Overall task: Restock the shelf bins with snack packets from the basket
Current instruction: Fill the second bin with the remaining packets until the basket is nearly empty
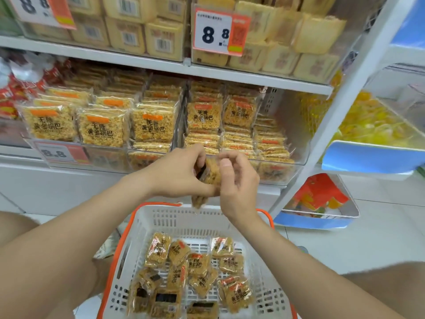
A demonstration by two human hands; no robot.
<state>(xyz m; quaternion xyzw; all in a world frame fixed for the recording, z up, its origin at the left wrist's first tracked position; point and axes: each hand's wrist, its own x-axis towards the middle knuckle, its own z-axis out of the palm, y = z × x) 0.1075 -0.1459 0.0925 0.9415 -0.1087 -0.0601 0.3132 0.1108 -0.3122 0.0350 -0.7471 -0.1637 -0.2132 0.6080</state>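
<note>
Several golden rice-crisp snack packets (208,174) are stacked upright between my two hands, just in front of the clear shelf bin (299,155). My left hand (181,173) grips the stack from the left, fingers curled over its top. On the stack's right side my right hand (238,180) holds it with thumb and curled fingers. Below, a white basket with an orange rim (147,229) holds several loose packets (200,268) of the same snack. The bin's right half is stacked with matching packets (239,134).
The left bin (103,127) is full of upright packets behind an 8.8 price tag (61,154). Above, a shelf (161,65) carries bins of pale yellow cakes. To the right stand blue-edged bins (368,155) with yellow and red goods over a tiled floor (379,245).
</note>
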